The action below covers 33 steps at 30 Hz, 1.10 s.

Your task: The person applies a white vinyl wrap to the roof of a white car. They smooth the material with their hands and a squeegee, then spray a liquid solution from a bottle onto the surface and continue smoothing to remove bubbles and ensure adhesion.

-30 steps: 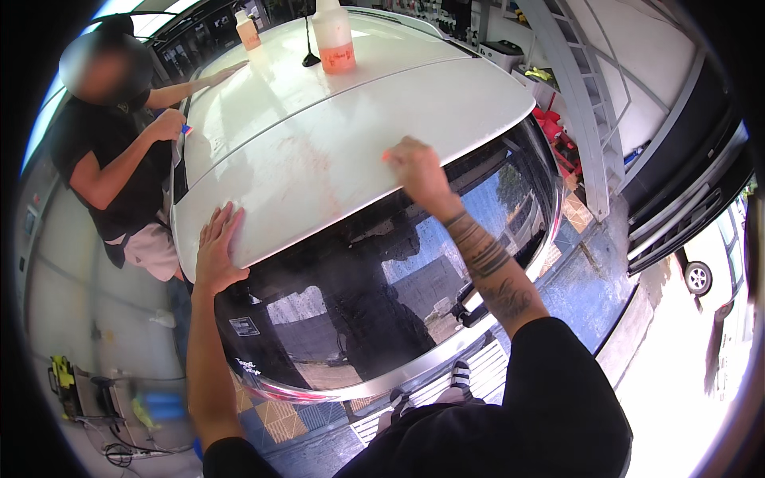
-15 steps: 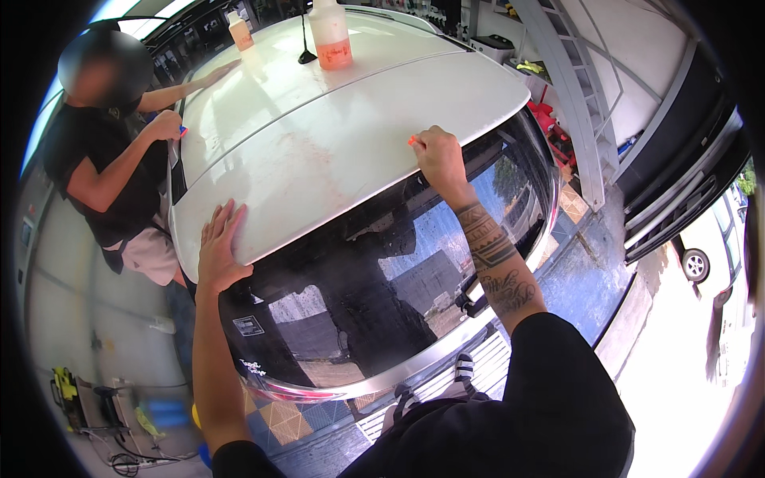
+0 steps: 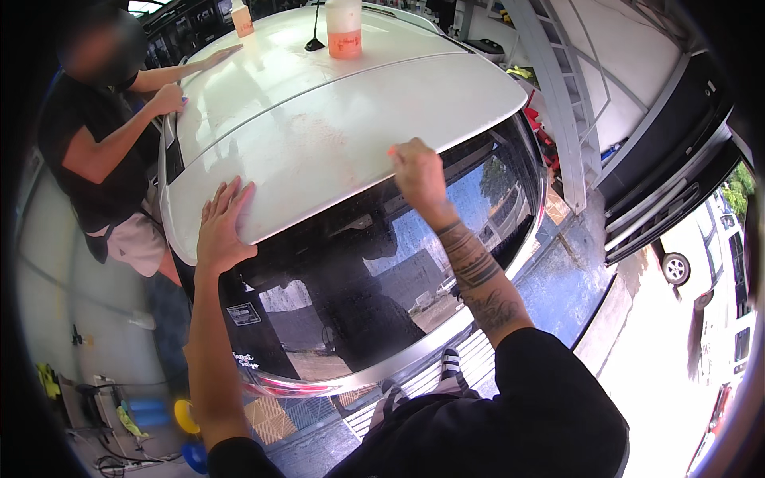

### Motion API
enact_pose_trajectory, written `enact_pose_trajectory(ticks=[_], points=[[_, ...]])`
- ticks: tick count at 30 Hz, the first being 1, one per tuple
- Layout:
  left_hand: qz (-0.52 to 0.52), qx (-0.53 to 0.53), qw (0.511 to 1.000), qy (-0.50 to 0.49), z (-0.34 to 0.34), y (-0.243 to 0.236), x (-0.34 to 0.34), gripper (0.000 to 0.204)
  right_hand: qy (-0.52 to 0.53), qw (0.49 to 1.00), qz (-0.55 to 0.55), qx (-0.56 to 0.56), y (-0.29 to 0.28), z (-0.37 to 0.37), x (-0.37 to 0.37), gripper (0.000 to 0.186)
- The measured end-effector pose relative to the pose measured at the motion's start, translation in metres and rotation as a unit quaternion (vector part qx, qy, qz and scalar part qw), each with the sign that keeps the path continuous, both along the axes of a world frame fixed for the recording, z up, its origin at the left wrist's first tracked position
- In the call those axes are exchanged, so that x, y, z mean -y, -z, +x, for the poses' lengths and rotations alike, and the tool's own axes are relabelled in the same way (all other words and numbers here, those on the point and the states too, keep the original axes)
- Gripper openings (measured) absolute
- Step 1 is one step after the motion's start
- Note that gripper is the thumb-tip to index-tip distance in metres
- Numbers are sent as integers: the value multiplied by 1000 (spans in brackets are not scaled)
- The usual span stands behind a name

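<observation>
Right grip (image 3: 419, 179) holding small orange piece (image 3: 392, 150) at white car roof (image 3: 378, 103), left grip (image 3: 224, 229) resting there, spread wide.

There are two bottles (image 3: 345, 41) and one orange piece (image 3: 392, 150).

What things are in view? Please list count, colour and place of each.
Car: one, white, centre
Bottles: two, orange-filled, on roof
Antenna: one, black, beside nearer bottle
Marks: several, orange, on roof
Window: one, dark, car's rear
Label: one, pale-edged, window's left
Co-worker: one, black top, left
Ladder: one, grey, upper right
Red things: count unclear, red, by ladder
Vehicles: count unclear, mostly white, outside right
Wall gear: several, mixed colours, lower left
Round things: two, yellow and blue, lower left
Tiles: several, blue and tan, beside car
Sandals: two, dark with white bands, bottom centre
Platform: one, white, under sandals
Piece: one, orange, in right hand
Left hand: one, bare, on roof
Right hand: one, bare, at roof edge
</observation>
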<state>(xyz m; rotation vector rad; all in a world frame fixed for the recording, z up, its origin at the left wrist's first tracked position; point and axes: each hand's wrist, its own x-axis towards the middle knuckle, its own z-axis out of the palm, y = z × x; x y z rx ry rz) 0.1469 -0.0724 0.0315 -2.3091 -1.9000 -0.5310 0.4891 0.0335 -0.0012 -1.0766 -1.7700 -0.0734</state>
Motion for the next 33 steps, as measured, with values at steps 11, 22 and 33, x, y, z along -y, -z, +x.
enact_pose_trajectory(ticks=[11,22,33], points=[[-11,-9,1000,6,0,-5,1,103,42,993,68,-85,10,2,6,13],[-9,-4,1000,1,-2,0,2,101,-22,985,60,-158,32,-34,42,6],[-11,-4,1000,8,-1,-2,3,102,23,963,59,-260,49,-23,29,10]])
